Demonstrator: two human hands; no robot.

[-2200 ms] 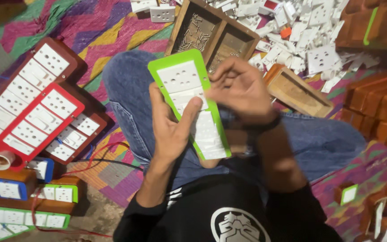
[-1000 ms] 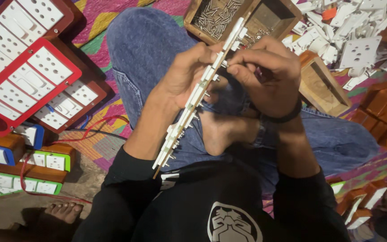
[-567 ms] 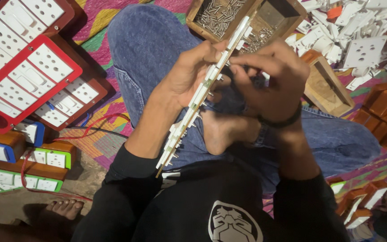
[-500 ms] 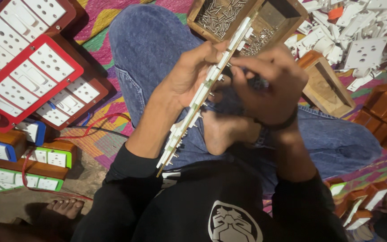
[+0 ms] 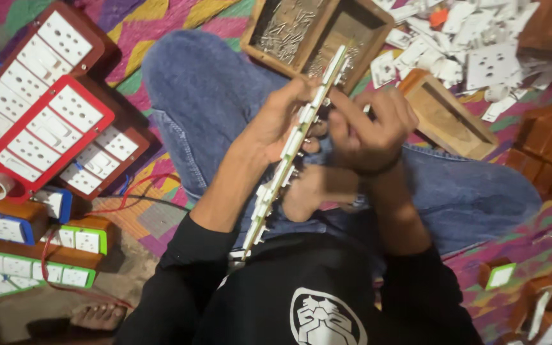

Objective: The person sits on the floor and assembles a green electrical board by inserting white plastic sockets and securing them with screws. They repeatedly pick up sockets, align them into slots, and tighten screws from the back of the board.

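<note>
Green-edged switch panel (image 5: 289,150), one, gripped by left hand (image 5: 276,121); right hand (image 5: 372,128) apparently pinches its back.

We see the long edge-on switch panel (image 5: 289,150) between our hands, two-compartment wooden screw tray (image 5: 317,35) beyond it, red-framed switchboards (image 5: 39,121) left, loose white plastic sockets (image 5: 480,45) right.

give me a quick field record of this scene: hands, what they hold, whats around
left hand: grips a long switch panel, held edge-on, tilted
right hand: fingers at the panel's back side, near its upper half
behind the hands: wooden tray with two compartments of small metal parts
person's right: small wooden box, pile of white switch parts
person's left: red-framed switch boards, green-framed ones
underneath: patterned mat
</note>
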